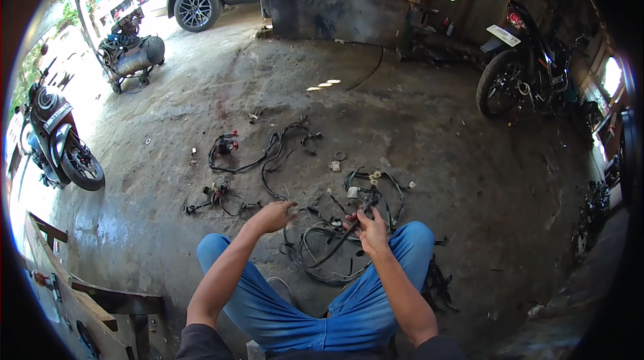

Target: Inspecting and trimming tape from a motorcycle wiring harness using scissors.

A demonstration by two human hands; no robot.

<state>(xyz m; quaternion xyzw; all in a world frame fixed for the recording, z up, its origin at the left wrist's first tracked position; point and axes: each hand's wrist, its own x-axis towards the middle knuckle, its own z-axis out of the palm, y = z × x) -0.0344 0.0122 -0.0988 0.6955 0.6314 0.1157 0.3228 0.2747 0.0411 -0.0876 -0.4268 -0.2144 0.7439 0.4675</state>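
Blue jeans (285, 316) lie nearest; just beyond, fingers of the right hand (373, 232) pinch a dark wiring harness (341, 242) trailing below them; the left hand's (270, 217) fingers curl, their hold unclear; past them, black wiring (249, 167) sprawls on the floor (443, 152).

The floor (469, 179) in front of you is rough grey concrete, stained dark in patches. A long black wiring harness (249, 167) snakes across it ahead of you, with a small bundle of wires and connectors (220, 192) on your near left. A looped tangle of cables (403, 200) spreads closer to you, and just beyond it sit a pale block (335, 166) and a dark ring (340, 156). Farther out, your floor carries a left-hand motorcycle (60, 135), a right-hand motorcycle (537, 65) and a wheeled tank (137, 58).
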